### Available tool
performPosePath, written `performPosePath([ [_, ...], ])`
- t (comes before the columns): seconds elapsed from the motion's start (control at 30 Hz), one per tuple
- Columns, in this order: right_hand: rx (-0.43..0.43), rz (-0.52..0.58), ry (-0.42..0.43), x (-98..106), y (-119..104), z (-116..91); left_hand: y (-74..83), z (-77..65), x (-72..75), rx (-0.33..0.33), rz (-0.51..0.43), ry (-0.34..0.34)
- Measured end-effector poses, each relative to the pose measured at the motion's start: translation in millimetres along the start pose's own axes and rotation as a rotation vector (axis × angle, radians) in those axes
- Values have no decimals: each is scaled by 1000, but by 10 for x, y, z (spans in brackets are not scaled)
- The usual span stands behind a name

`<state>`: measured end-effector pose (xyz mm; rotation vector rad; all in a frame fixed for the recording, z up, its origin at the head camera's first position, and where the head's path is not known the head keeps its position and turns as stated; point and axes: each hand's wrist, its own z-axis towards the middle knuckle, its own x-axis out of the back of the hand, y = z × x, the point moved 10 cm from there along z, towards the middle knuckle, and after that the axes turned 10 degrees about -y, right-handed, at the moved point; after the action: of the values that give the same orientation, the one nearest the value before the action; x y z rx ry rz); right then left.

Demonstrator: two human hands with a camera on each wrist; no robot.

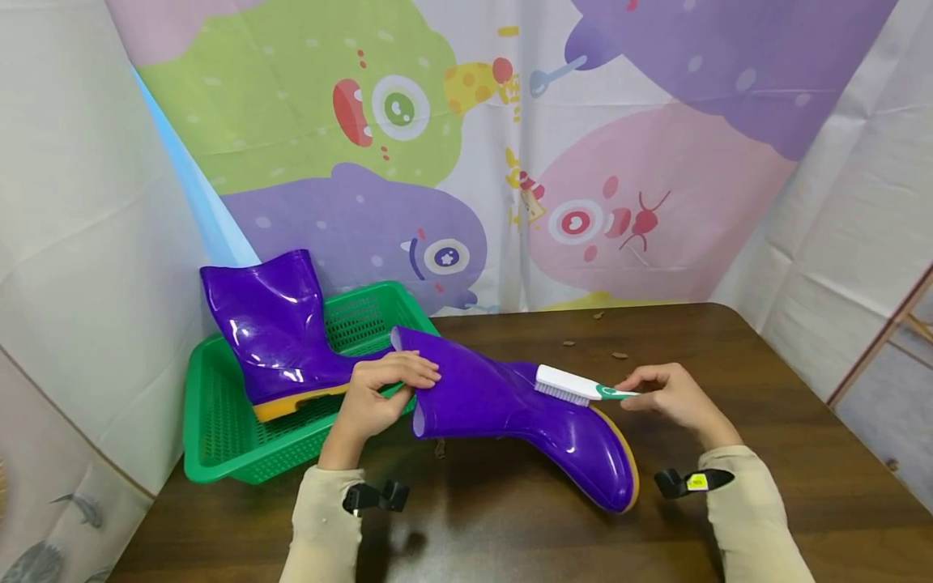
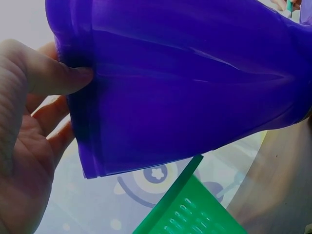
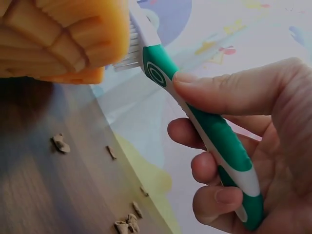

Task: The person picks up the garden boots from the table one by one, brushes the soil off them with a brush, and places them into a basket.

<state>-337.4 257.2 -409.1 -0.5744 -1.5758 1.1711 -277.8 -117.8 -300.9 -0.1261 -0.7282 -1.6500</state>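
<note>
My left hand [image 1: 381, 390] grips the open top of a shiny purple rain boot [image 1: 474, 389], its thumb pressed on the rim band in the left wrist view. The boot lies tilted over the table, toe pointing right and toward me. By its green and white handle, my right hand [image 1: 672, 398] holds a scrubbing brush [image 1: 564, 384]. The bristles lie against the boot near the heel and sole edge. In the right wrist view, thumb and fingers wrap the brush handle [image 3: 222, 139], close beside the yellow sole [image 3: 73, 34].
A second purple boot [image 1: 273, 324] with a yellow sole stands in a green plastic basket [image 1: 240, 465] at the left. Small brown crumbs [image 1: 619, 355] are scattered on the dark wooden table [image 1: 765, 389]. A cartoon-print curtain [image 1: 503, 243] hangs behind the table.
</note>
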Motion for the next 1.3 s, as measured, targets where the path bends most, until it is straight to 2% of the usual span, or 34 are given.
performPosePath([
  [0.23, -11, -4, 48, 120, 18, -49, 6, 0, 7, -16, -3, -2],
  [0.4, -74, -43, 89, 235, 70, -128, 5, -1, 5, -10, -3, -3],
  [0.5, -119, -115, 119, 322, 67, -187, 3, -4, 4, -4, -1, -6],
  [0.67, -149, -293, 155, 463, 28, -268, 0, -7, 6, -4, 1, -5],
  [0.8, -176, -357, 181, 558, 55, -332, -8, -8, 3, 0, -3, -5],
  [1.03, -211, -386, 256, 726, 144, -406, -5, -2, 3, 1, -1, -2],
  [1.3, -290, -372, 341, 847, 388, -475, -11, -8, 2, -2, -2, -7],
])
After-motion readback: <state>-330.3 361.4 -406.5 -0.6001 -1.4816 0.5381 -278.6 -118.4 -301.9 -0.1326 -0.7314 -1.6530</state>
